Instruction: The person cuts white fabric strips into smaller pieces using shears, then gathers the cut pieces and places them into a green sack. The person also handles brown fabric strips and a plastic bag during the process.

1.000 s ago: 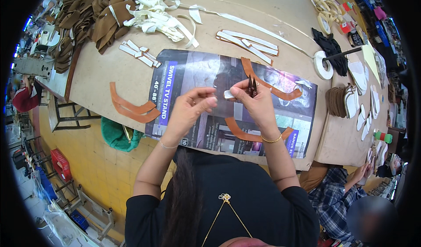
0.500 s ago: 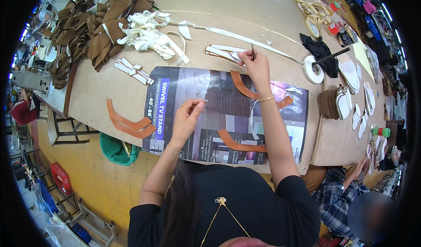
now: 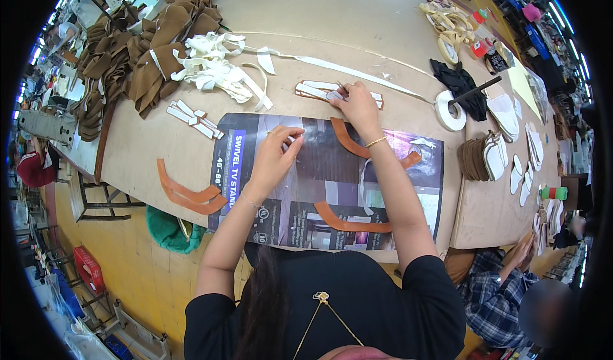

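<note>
My right hand [image 3: 361, 112] is closed over white strips with brown edges [image 3: 313, 90] that lie beyond the printed cardboard sheet [image 3: 300, 194]. A thin pointed tool, mostly hidden, is between its fingers. My left hand [image 3: 273, 159] hovers over the sheet with thumb and fingers drawn together; a tiny white bit shows at them, too small to name. Below my right wrist, a curved orange-brown strip [image 3: 348, 139] lies on the sheet. Another curved brown strip [image 3: 345, 221] rests nearer me, and a narrow white strip [image 3: 363, 194] hangs between them.
Two curved brown strips [image 3: 185, 192] lie at the left. Behind are a white strip pile [image 3: 217, 66] and brown cut pieces [image 3: 153, 60]. A white tape roll [image 3: 440, 112] stands right, near stacked brown and white pieces [image 3: 482, 155]. A co-worker [image 3: 495, 296] sits at the right.
My right hand has come down onto the white strips and moved slightly nearer and left. The pointed tool's tip no longer stands up above the fingers. My left hand has risen slightly and its fingers have shifted.
</note>
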### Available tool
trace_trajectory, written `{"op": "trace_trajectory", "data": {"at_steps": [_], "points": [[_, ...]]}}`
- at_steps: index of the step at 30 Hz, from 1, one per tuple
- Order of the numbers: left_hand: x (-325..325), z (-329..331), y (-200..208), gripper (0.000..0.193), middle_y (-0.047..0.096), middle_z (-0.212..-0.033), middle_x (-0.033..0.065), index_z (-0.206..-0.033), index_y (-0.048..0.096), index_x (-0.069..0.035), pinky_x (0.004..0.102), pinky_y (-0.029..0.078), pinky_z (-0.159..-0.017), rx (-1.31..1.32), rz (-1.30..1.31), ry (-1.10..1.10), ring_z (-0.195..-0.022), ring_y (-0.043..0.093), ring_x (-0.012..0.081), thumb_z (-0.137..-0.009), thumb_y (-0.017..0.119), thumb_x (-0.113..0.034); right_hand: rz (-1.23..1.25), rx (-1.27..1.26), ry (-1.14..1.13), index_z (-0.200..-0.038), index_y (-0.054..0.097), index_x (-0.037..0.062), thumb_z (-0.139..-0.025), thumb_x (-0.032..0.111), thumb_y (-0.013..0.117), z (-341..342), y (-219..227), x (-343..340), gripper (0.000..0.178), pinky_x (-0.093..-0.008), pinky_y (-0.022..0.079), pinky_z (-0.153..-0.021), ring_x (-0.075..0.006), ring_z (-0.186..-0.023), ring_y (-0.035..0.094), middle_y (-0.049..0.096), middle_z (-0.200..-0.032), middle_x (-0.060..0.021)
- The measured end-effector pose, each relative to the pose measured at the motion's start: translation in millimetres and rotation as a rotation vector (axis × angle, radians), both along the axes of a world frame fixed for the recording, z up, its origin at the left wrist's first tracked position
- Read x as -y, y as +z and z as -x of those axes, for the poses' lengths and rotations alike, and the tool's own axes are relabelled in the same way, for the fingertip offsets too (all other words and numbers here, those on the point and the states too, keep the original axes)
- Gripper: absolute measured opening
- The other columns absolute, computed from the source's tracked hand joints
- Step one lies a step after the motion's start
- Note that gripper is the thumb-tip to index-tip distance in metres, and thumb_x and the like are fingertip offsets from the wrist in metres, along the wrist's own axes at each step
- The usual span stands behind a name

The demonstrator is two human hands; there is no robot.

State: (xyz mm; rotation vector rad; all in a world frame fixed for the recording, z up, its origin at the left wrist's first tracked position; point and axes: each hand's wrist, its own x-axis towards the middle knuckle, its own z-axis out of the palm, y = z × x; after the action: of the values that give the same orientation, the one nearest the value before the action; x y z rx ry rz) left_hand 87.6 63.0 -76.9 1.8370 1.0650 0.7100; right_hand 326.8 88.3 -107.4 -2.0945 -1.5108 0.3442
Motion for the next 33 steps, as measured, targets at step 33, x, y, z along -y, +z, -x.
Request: {"op": "trace_trajectory", "data": {"at_steps": [33], "points": [[-47,32,-27,0.033,0.063,-0.116,0.0087,-0.124,0.061,-0.005,0.0297,0.049,-0.086,0.319,0.13,0.263,-0.1,0.062,0.0145,-0.095,0.059,-0.021,0.091,-0.347,0.352,-0.082,0.067,-0.0037,-0.085,0.027,0.071,50,56,88,0.031,-0.0334,0.042,-0.053,-0.0219,-0.052,0.055,0.06,-0.062,-0.0154]]}}
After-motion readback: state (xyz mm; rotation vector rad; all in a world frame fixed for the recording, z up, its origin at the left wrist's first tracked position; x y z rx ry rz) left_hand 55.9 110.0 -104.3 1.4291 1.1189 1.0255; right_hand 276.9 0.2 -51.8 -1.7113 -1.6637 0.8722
